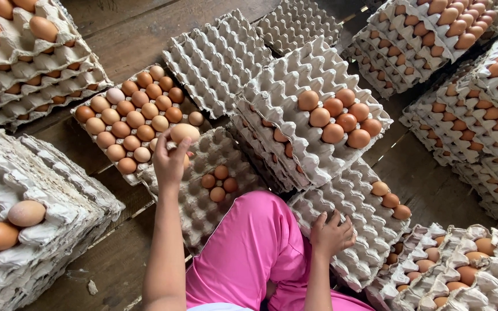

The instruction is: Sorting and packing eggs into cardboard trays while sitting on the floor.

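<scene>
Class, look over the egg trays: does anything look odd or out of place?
One pale egg sits among brown ones in the full tray, at its far-left corner. Otherwise nothing stands out; no broken or spilled eggs show.

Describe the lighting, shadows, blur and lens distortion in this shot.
Head view: soft, even daylight, no glare; shadows stay faint, darkest in gaps between the tray stacks. Focus is sharp at the left hand holding an egg and the right hand. Wide-angle bending warps the corner trays.
</scene>
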